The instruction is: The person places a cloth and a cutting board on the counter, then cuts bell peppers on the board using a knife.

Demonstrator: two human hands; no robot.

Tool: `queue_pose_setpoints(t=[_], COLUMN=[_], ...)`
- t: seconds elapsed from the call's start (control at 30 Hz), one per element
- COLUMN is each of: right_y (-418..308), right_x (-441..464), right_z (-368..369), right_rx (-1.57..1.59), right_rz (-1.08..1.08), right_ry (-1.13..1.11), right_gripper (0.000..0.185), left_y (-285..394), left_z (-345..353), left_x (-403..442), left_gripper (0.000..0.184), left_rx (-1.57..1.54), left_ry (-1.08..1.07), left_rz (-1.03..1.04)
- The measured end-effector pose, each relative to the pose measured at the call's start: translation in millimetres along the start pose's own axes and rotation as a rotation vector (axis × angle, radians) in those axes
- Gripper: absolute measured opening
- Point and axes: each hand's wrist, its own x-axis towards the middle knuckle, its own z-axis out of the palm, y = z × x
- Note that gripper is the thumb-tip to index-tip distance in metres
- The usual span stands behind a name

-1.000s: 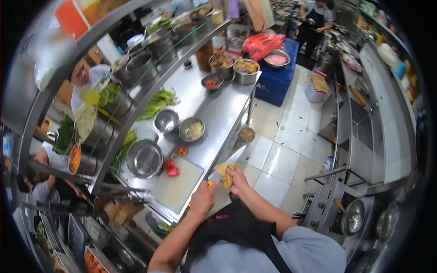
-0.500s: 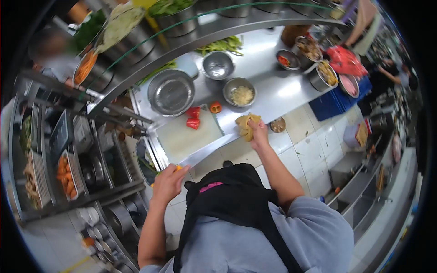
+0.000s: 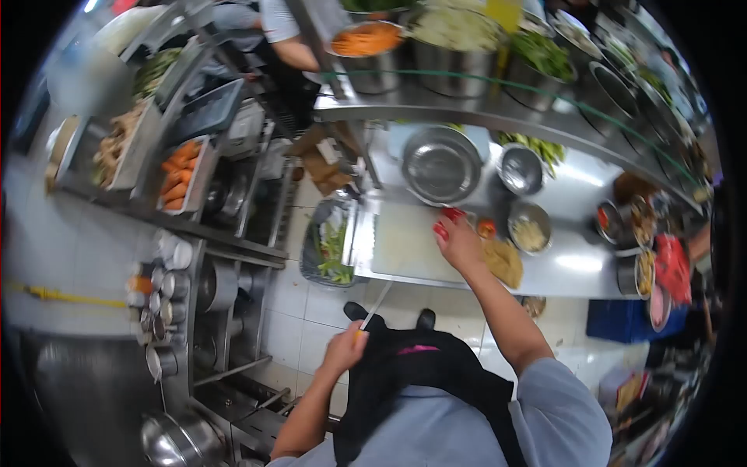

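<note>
In my left hand (image 3: 345, 350), closed at waist height in front of the counter, is a knife (image 3: 378, 303) with an orange handle; its blade points up toward the board. My right hand (image 3: 463, 247) reaches over the white cutting board (image 3: 408, 241), fingers closed around red pepper pieces (image 3: 441, 230) at its right side. A tan cloth (image 3: 504, 263) lies by my right wrist at the counter's front edge. Just right of my fingers sits an orange-red pepper piece (image 3: 486, 227). Beyond it stands a metal bowl (image 3: 535, 243) of pale chopped food.
A large metal bowl (image 3: 441, 165) and a smaller bowl (image 3: 521, 170) stand behind the board. Overhead, a shelf (image 3: 498, 117) carries pots of cut vegetables. A bin of green scraps (image 3: 333, 245) is left of the counter. Another person's arm (image 3: 296, 54) shows behind the shelf.
My right hand has let go of the tan cloth, now on the counter, and moved left onto the red pepper pieces. The knife in my left hand now shows clearly. The view has turned left.
</note>
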Motion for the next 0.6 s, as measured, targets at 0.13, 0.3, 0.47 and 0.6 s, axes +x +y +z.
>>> queue_pose_setpoints(t=[0.13,0.3,0.47,0.6], right_y=[4.5,2.5,4.5,8.3], right_x=[8.9,2.7,-1.8,-1.6], right_z=[20.1,2.2,-36.4,-43.4], right_rx=[-0.234,-0.119,0.219,0.572], right_rz=[0.028,0.141,0.199,0.239], right_ry=[-0.146,-0.240,0.027,-0.023], right_gripper=[0.052,0.051,0.052,0.054], left_y=[18.1,35.4,48.0,30.0], left_z=[7.0,9.3,50.7,61.8], left_x=[-5.6,20.2,69.7,83.7], left_gripper=[0.039,0.037,0.037,0.037], left_rx=[-0.068,-0.091,-0.301,-0.432], left_ry=[-0.003,-0.171,-0.332,-0.273], left_rz=[-0.016,0.020,0.172,-0.119])
